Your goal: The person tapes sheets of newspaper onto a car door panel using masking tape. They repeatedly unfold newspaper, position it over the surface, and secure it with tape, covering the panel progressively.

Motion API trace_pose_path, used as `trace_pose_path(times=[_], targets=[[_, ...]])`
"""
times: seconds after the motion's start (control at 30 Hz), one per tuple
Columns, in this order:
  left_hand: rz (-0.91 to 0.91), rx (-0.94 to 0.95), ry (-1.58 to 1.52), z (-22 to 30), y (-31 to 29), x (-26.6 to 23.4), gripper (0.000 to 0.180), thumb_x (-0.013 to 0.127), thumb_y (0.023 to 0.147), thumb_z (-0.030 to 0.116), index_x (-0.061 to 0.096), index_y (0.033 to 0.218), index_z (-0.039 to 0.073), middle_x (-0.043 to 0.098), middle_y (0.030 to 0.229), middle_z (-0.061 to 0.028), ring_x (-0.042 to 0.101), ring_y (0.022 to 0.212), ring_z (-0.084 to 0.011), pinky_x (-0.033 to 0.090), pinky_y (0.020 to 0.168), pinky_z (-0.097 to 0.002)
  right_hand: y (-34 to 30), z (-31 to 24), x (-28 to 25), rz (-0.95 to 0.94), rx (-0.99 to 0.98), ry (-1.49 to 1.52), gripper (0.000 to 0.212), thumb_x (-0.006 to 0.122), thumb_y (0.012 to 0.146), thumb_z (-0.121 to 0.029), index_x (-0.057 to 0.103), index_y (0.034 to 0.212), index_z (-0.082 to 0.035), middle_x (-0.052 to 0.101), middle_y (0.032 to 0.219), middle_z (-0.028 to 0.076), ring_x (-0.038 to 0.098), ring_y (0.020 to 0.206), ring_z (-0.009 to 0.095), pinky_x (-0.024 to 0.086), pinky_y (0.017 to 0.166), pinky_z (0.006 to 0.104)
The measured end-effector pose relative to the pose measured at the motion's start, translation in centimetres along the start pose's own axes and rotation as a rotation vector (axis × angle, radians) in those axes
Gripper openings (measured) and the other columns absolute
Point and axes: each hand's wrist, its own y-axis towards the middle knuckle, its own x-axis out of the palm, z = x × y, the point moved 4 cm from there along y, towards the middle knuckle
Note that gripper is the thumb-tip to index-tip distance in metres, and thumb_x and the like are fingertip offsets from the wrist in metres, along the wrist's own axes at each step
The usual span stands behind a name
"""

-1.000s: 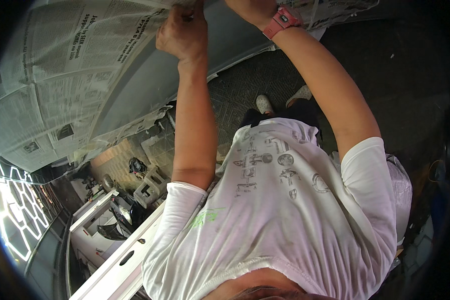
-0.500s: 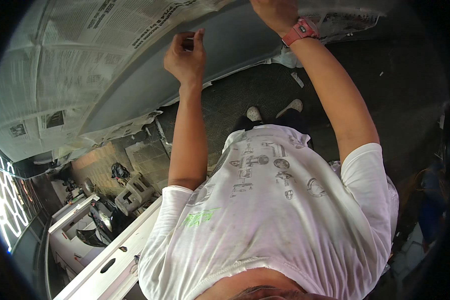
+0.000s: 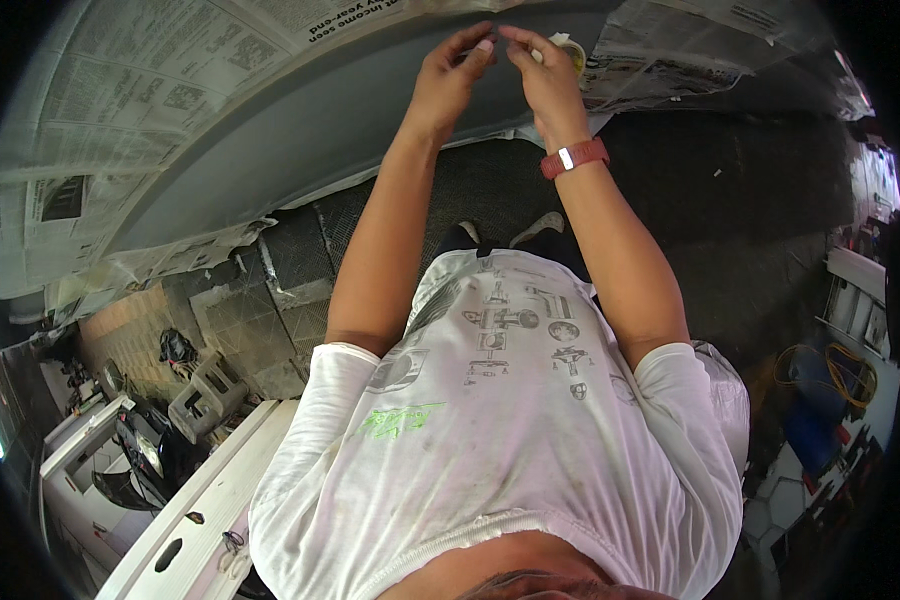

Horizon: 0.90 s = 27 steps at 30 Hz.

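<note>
Both of my hands are raised close together in front of a smooth grey curved panel (image 3: 350,130). A small roll of tape (image 3: 576,58), pale with a yellowish inside, sits in my right hand (image 3: 553,88), partly hidden by the fingers. My left hand (image 3: 448,88) faces it a short gap away, thumb and fingertips brought together. Whatever lies between those fingertips is too small to make out. Printed newspaper sheets (image 3: 185,95) border the panel above, and more newspaper (image 3: 660,60) hangs to the right of my right hand.
Dark textured floor mats (image 3: 710,190) lie below the panel. At lower left stand a white board (image 3: 195,525) with oval holes, a grey plastic stool (image 3: 205,390) and black parts (image 3: 140,440). A yellow cable (image 3: 850,390) and a blue object (image 3: 815,435) are at the right.
My right hand has come down and left, bringing the tape roll into sight. My left hand has moved right toward it. The view has shifted, showing more of the right side.
</note>
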Motion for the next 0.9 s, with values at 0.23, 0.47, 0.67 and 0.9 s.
trace_pose_path(times=[0.23,0.47,0.67,0.9], targets=[[-0.097,-0.154,-0.809,0.7,1.0,1.9,0.053,0.062,0.114,0.030,0.053,0.155,-0.003,0.062,0.157,-0.0126,0.062,0.135,-0.0235,0.049,0.112,-0.0385,-1.1,0.5,-1.4,0.150,0.099,0.100,0.029,0.070,0.102,-0.005,0.079,0.130,-0.004,0.069,0.107,0.000,0.057,0.090,0.008,0.046,0.078,0.0241],[-0.040,-0.191,-1.354,-0.2,0.4,5.2,0.043,0.055,0.117,0.032,0.057,0.148,0.002,0.065,0.150,-0.0098,0.063,0.131,-0.0249,0.054,0.104,-0.0404,-6.2,7.1,-7.9,0.259,0.237,-0.048,0.024,0.072,0.101,-0.009,0.080,0.123,-0.003,0.071,0.105,0.000,0.057,0.087,0.010,0.046,0.076,0.0273],[0.034,-0.190,-1.399,-0.5,0.8,6.3,0.045,0.047,0.120,0.036,0.057,0.147,0.002,0.066,0.146,-0.0085,0.066,0.124,-0.0238,0.055,0.099,-0.0387,-10.3,9.8,-11.4,0.345,0.408,-0.143,0.023,0.070,0.101,-0.004,0.079,0.123,-0.002,0.071,0.109,0.002,0.057,0.079,0.008,0.047,0.070,0.0241],[0.064,-0.204,-1.423,0.9,0.7,6.8,0.045,0.042,0.121,0.036,0.055,0.146,0.001,0.062,0.148,-0.0121,0.060,0.130,-0.0260,0.052,0.100,-0.0370,-12.2,11.1,-13.5,0.357,0.423,-0.147,0.019,0.069,0.101,-0.004,0.079,0.117,-0.003,0.071,0.104,0.002,0.057,0.076,0.008,0.046,0.068,0.0237]])
